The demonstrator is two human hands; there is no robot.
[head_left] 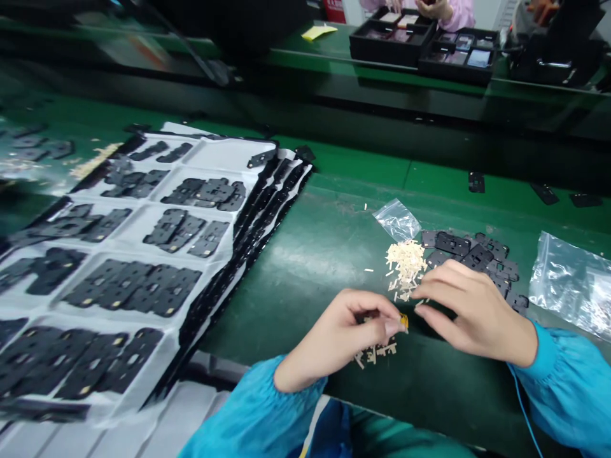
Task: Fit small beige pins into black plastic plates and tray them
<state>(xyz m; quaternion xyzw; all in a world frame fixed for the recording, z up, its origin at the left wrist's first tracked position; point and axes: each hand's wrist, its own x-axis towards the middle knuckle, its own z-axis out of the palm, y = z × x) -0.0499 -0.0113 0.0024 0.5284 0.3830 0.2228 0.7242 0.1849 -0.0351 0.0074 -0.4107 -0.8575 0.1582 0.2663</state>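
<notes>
My left hand [344, 337] pinches a small yellow-edged piece [404, 322] between thumb and fingers. Below that hand lies a small cluster of pale strips and a dark part [377, 353]. My right hand [472, 312] hovers with its fingers apart, its fingertips beside a heap of pale cream strips [405, 267]. Behind that hand lies a pile of flat black perforated parts [470, 257], partly hidden by it. The hand holds nothing that I can see.
A white sheet tray [143, 254] of black parts fills the left of the green workbench [334, 235]. Clear plastic bags [396, 219] [573, 286] lie to the right. Across the bench, a person in pink sleeves [434, 7] works at black trays [391, 38].
</notes>
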